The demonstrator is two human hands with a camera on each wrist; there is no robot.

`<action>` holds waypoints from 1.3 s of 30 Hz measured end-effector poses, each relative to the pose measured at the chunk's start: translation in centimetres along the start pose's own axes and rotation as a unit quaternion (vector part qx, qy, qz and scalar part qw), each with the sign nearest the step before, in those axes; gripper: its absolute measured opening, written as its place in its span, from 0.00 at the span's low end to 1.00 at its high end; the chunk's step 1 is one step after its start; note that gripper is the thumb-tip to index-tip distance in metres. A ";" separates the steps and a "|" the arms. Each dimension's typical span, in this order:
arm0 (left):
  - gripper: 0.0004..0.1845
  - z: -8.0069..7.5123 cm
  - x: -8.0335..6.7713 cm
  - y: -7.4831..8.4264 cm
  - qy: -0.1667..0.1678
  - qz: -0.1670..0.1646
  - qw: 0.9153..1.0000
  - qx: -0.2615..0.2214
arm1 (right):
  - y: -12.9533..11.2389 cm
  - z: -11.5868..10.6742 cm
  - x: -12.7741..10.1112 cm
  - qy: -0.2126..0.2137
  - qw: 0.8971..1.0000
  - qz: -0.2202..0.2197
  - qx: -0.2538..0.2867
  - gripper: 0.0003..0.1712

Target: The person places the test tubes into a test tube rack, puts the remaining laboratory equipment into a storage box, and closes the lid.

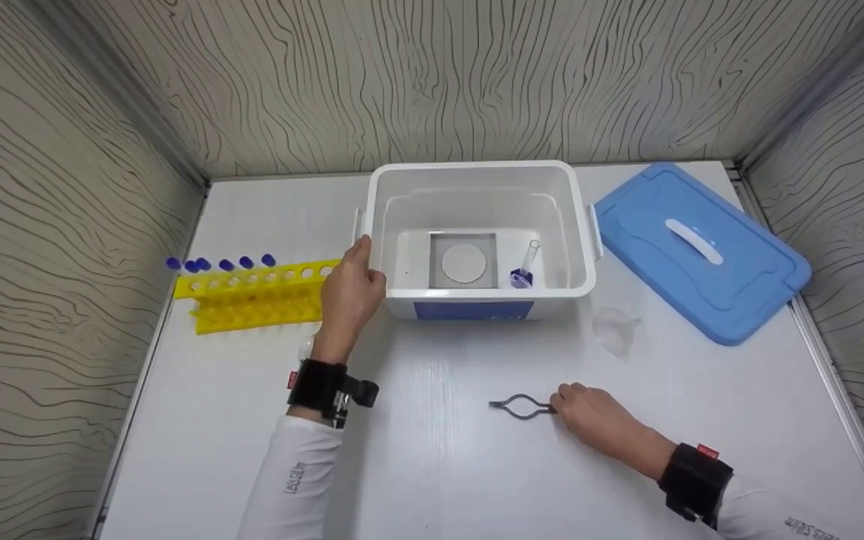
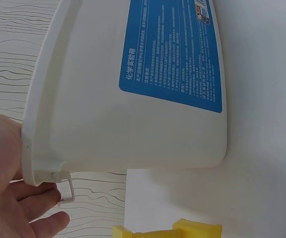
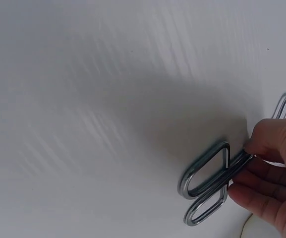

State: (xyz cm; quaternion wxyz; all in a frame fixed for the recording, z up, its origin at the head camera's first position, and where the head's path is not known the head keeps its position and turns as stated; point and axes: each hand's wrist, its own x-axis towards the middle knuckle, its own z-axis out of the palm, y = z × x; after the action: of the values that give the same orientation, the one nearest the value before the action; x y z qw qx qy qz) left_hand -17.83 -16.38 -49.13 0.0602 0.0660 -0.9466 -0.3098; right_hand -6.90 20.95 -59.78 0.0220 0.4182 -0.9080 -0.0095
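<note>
My left hand point(image 1: 353, 289) grips the front left corner of a white plastic box point(image 1: 481, 293), its fingers around the rim beside the side handle point(image 2: 68, 191). Inside the box lie a wire gauze square point(image 1: 438, 262) with a white round centre and a clear cylinder point(image 1: 531, 255) with a purple base, which leans. Low over the table, at the right front, my right hand point(image 1: 597, 420) pinches a metal wire test tube clamp point(image 1: 523, 407). The clamp's looped handles point(image 3: 202, 171) show in the right wrist view; part of it is hidden by the fingers.
A yellow test tube rack point(image 1: 259, 300) stands left of the box, with several blue caps point(image 1: 226, 265) along its back. The blue lid point(image 1: 702, 277) with a white handle lies at the right. A clear funnel point(image 1: 614, 330) lies between lid and right hand. Patterned walls enclose the table.
</note>
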 end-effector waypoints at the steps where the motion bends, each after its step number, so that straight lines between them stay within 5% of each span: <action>1: 0.31 0.0 0.0 0.0 0.000 0.000 1.000 0.000 | 0.0 0.1 0.1 0.000 1.000 -0.002 0.002 0.06; 27: 0.31 0.0 0.0 0.1 -0.005 -0.015 1.000 0.000 | 0.4 0.5 0.7 0.026 0.999 -0.025 0.029 0.06; 39: 0.31 -0.1 -0.1 0.3 -0.013 -0.024 0.999 -0.016 | 0.4 0.5 0.6 0.009 0.996 0.000 0.089 0.06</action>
State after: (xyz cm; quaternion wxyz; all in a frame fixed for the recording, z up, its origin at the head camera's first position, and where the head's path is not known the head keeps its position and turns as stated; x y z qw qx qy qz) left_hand -17.80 -16.19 -48.93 0.0416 0.0842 -0.9403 -0.3272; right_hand -7.61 20.73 -60.23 -0.0076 0.4186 -0.9050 0.0753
